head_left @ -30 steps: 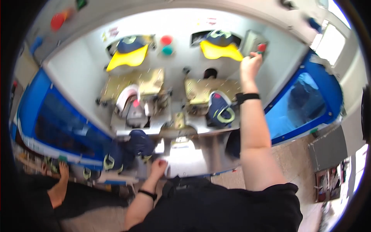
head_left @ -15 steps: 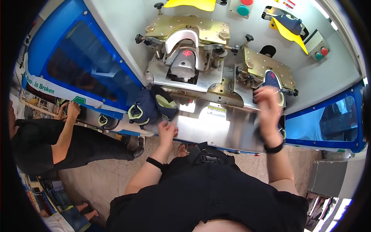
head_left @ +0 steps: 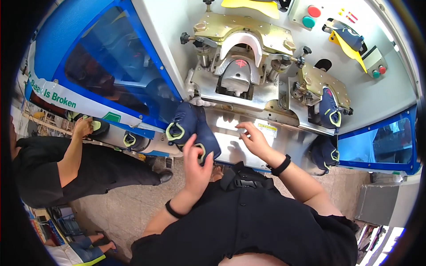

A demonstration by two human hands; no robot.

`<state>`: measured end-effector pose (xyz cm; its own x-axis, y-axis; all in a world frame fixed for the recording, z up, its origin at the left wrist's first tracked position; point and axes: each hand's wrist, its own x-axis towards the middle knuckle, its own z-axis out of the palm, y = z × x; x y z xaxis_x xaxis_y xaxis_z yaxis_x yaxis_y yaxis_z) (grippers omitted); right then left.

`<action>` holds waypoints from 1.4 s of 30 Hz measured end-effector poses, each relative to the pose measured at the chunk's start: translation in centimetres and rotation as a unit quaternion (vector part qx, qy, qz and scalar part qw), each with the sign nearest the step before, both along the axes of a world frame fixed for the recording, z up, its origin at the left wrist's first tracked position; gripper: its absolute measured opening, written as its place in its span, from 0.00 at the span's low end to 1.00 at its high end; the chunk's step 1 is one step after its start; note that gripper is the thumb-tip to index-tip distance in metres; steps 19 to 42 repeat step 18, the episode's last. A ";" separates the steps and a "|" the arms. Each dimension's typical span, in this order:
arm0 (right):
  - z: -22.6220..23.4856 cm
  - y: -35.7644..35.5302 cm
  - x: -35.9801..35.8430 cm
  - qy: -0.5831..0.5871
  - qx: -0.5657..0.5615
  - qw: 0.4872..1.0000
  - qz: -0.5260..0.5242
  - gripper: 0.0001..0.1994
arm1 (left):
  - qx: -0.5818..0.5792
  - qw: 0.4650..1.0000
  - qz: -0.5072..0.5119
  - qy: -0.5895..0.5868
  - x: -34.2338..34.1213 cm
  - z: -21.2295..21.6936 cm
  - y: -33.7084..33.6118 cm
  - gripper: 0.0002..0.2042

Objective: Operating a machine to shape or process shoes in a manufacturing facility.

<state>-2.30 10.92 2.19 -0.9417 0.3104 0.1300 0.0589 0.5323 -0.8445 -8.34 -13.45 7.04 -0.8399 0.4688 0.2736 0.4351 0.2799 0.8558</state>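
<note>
My left hand (head_left: 195, 162) grips a navy shoe with lime-green trim (head_left: 207, 141) at the front edge of the machine's steel shelf (head_left: 288, 137). A second navy shoe (head_left: 179, 126) lies against it on the left. My right hand (head_left: 254, 138) hovers over the shelf just right of the shoes, fingers spread and holding nothing. Behind the shelf is the left press station with a white and grey mould (head_left: 239, 66), which has no shoe in it. The right press station holds a navy shoe (head_left: 329, 111).
Another navy shoe (head_left: 324, 153) hangs at the shelf's lower right. Blue see-through guards (head_left: 111, 66) flank the machine. Red and green buttons (head_left: 310, 15) sit on the back panel. At the left a co-worker's hand (head_left: 82, 128) rests on a shoe (head_left: 100, 126).
My right hand has left the shoe on the right station and come left over the shelf. My left hand has closed on the navy shoe at the shelf's edge.
</note>
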 end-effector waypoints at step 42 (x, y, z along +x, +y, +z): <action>-1.8 -7.7 -1.2 -0.191 -0.124 0.974 -0.018 0.16 | -0.408 0.896 -0.067 0.162 -11.4 5.0 -2.0 0.17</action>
